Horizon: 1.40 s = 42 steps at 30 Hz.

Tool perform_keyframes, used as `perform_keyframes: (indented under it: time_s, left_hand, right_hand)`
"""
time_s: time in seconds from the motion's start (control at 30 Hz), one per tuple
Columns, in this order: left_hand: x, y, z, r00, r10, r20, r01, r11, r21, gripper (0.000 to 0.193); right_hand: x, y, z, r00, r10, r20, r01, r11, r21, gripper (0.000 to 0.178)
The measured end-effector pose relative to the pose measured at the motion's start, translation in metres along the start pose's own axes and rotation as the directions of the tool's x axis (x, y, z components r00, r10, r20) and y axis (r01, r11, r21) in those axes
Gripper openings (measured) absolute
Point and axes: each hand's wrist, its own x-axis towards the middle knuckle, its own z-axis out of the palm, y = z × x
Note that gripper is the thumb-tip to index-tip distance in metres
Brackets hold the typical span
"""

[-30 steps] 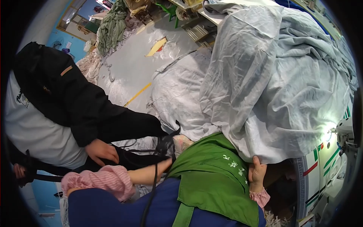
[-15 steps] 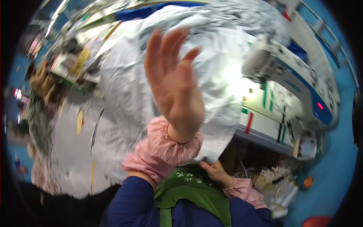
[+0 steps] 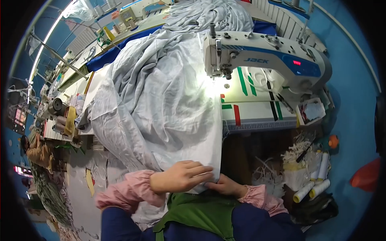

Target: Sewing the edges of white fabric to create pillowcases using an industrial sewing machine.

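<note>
– At lower centre of the frame, state of both hands?

– Right hand: thumb on top, fingers turned under, pinching the lower right end of the pale grey cloth. Left hand: laid over the cloth just beside it, fingers long and close together; cannot tell whether they grip anything beneath.

– Cloth position?

– Spread from the top of the frame down to the hands, bunched at centre left. Its right edge runs nearly straight down from the lit area under the sewing machine, over the front of the bench.

– Handling notes?

– Judgement: pinch lightly, hold that edge straight, smooth folds leftward with the left palm. Avoid tugging; the hanging bulk probably drags.
</note>
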Motion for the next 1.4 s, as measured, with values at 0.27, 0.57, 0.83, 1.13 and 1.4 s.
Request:
perform_keyframes:
  time_s: [0.27, 0.57, 0.83, 1.13, 1.4]
  left_hand:
    - [0.020, 0.032, 0.021, 0.957, 0.039, 0.287, -0.074, 0.991, 0.115, 0.022]
    - [-0.002, 0.103, 0.000, 0.962, 0.008, 0.273, -0.051, 0.988, 0.148, 0.017]
    - [-0.018, 0.110, -0.007, 0.976, 0.062, 0.209, -0.071, 0.997, 0.032, 0.015]
    - [-0.007, 0.096, -0.013, 0.970, 0.131, 0.204, -0.104, 0.985, -0.137, 0.010]
    - [0.018, -0.070, 0.038, 0.859, -0.452, -0.239, 0.427, 0.891, -0.152, 0.056]
  right_hand:
    - [-0.026, -0.007, 0.038, 0.998, -0.066, -0.024, 0.063, 0.992, -0.106, 0.024]
    - [-0.066, -0.014, 0.082, 0.962, -0.199, 0.186, 0.238, 0.947, -0.216, 0.019]
    - [-0.067, -0.064, 0.065, 0.822, -0.480, 0.305, 0.543, 0.505, -0.670, 0.018]
    - [-0.008, -0.096, 0.031, 0.525, -0.717, 0.458, 0.267, -0.372, -0.889, 0.026]
    - [-0.027, -0.041, -0.006, 0.703, -0.673, 0.230, 0.196, -0.127, -0.972, 0.021]
